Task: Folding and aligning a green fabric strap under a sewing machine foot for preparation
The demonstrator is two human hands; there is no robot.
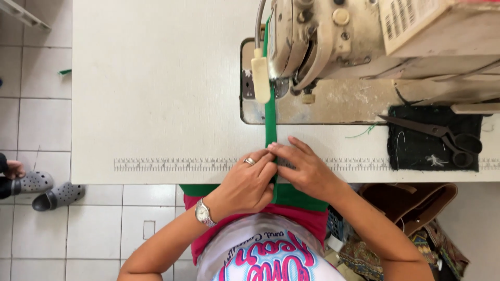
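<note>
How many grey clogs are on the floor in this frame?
2: one clog worn on a foot at the left edge, the other clog beside it, nearer the table. More may lie out of view.

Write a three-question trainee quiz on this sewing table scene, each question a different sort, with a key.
1. True or false: both hands pinch the narrow green fabric strip at the white table edge.
2. Where do the dark metal scissors lie? A on the floor; B on the dark cloth pad; C in the lap.
3. Fill in: the strip runs under the worn cream sewing machine's ____.

Key: 1 true, left hand, right hand; 2 B; 3 head.
</note>
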